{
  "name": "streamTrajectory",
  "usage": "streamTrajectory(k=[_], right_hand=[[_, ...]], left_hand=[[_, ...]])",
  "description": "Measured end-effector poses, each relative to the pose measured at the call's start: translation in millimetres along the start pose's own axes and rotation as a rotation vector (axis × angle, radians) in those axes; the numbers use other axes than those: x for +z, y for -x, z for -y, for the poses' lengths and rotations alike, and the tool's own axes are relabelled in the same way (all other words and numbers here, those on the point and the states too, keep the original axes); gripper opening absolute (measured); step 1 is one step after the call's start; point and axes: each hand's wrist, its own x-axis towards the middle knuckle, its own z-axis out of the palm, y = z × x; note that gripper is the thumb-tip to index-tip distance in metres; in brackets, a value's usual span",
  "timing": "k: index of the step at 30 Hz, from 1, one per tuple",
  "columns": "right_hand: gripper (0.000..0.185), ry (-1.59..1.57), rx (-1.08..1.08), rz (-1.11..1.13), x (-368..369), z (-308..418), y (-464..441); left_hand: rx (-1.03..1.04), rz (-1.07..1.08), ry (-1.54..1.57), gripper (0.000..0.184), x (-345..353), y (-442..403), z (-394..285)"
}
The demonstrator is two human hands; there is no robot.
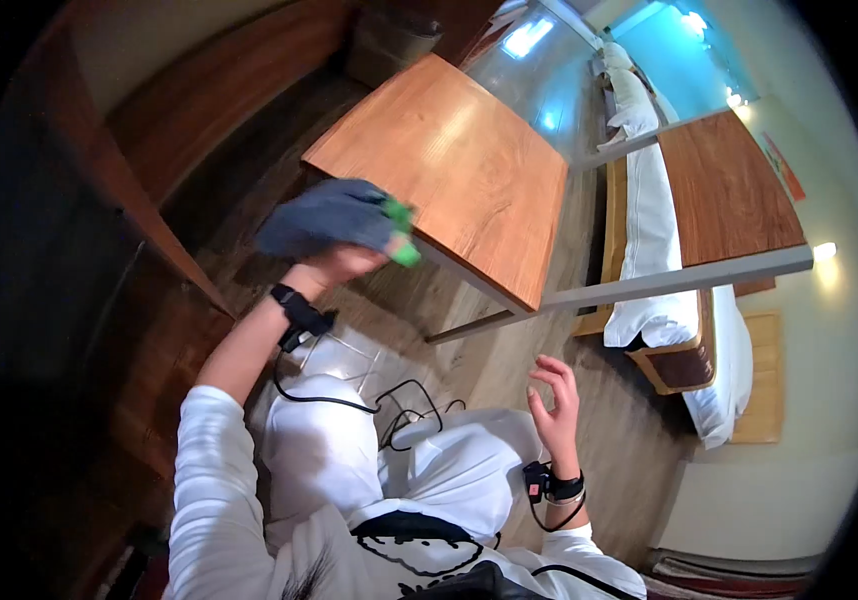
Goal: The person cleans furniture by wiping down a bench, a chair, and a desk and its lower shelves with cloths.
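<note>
One person's left hand is gripping one blue-grey cloth with a green patch at 10 o'clock, its fingers clamping on the fabric, blurred and partly hidden. The cloth is overlapping the near edge of one chair in view; whether it is touching the seat, one cannot tell. The single wooden seat is facing up toward 12 o'clock, the single backrest standing toward 2. The right hand is hanging between 4 and 5 o'clock, fingers curving slightly apart. Two black wrist straps are circling the wrists; one bed is stretching beyond the chair.
</note>
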Motion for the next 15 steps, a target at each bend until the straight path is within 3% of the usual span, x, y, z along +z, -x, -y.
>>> streamTrajectory(k=[2, 6, 8, 9, 11, 13, 15], right_hand=[[0.022, -0.009, -0.018, 0.022, 0.8, 3.2, -1.6], [0.021, 0.038, -0.001, 0.041, 2.1, 14.1, -2.1], [0.02, 0.047, 0.013, 0.044, 1.4, 14.6, 1.6], [0.02, 0.067, 0.009, 0.038, 0.4, 16.1, 1.5], [0.023, 0.086, 0.021, 0.029, -2.4, 13.5, 4.3], [0.023, 0.093, 0.04, 0.018, -4.0, 10.8, 8.8], [0.023, 0.095, 0.047, 0.013, -3.9, 8.9, 12.4]], left_hand=[[0.193, 0.148, -0.067, 0.024, -5.8, -31.2, -30.3], [0.066, 0.31, -0.038, 0.033, -5.6, -27.7, -42.6], [-0.377, 0.17, 0.442, 0.028, 7.6, 5.3, -18.6], [-0.639, -0.088, 0.728, 0.021, 42.6, 55.4, 23.7], [-0.197, 0.147, 0.002, 0.023, -1.8, 67.4, 57.8], [-0.058, -0.132, -0.621, 0.031, -25.3, 98.5, 90.5], [-0.339, -0.516, -0.59, 0.039, -61.1, 91.6, 69.3]])
